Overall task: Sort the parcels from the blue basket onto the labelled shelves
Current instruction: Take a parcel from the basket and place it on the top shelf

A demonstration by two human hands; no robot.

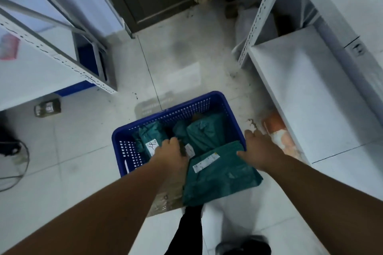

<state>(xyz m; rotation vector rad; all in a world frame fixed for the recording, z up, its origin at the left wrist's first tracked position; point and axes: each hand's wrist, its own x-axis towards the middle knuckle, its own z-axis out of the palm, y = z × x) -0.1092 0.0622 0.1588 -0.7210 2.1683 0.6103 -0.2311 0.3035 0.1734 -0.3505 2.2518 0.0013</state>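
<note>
White metal shelves [306, 89] flank the tiled floor; blue basket [165, 114] holds green parcels; the flat one [219, 180] overhangs its near rim (could slide out); left hand [170, 154] reaches inside, grip unclear; right hand [259, 149] spread, empty.

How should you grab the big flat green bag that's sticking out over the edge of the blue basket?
Probably by its near edge, coming from the person's side. The big flat green bag lies tilted across the blue basket rim, its near half hanging free outside, so fingers could slip under and pinch there. The right hand already rests at its far right corner.
</note>
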